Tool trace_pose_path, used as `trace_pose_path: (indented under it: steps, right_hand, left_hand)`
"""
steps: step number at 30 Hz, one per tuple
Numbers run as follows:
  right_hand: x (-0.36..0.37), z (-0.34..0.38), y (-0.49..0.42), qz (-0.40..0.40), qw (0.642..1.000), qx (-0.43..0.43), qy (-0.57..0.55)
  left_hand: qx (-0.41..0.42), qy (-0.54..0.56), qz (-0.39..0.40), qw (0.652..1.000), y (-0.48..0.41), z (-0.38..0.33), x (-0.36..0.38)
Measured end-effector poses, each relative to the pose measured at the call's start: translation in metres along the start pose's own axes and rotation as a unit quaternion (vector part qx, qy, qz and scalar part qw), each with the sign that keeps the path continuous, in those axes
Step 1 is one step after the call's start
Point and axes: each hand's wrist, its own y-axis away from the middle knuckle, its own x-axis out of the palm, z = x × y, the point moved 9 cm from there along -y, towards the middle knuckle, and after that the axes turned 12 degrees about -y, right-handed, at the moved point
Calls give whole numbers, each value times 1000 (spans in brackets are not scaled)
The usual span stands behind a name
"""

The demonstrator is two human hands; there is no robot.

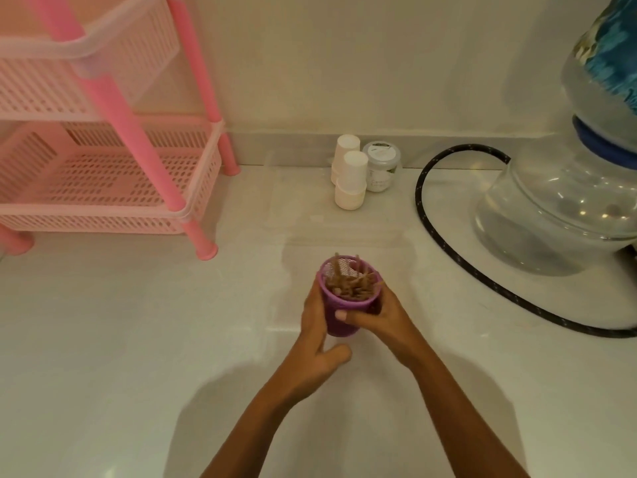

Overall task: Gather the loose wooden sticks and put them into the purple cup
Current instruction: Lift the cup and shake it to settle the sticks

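Note:
The purple cup (339, 307) stands upright in the middle of the white surface, and both hands hold it. Several wooden sticks (348, 284) stand inside it, their tips showing above the rim. My left hand (319, 334) wraps its left side, thumb low near the base. My right hand (377, 313) grips the right side, its thumb pressed across the front of the cup. No loose sticks show on the surface.
A pink two-tier basket rack (103, 160) stands at the left. Stacked white cups (350, 177) and a small lidded jar (381, 167) sit by the back wall. A black hose (448, 243) curves to a large glass vessel (565, 205) at the right.

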Motion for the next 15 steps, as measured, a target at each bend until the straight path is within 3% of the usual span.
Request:
trace_pose_path:
  steps: [4,7,11,15]
  right_hand:
    - [10,0,-2,42,997,16,56]
    - [7,-5,-1,29,999,34,21]
    - [23,-6,13,59,998,31,-11]
    - [27,24,18,-16,998,-2,-69]
  left_hand:
    - [-13,53,-10,998,-1,5,-12]
    - [8,31,14,999,-3,-2,-2]
    - [-27,115,-87,989,-7,-3,-30]
    - [-5,126,-102,987,-3,-18,-27]
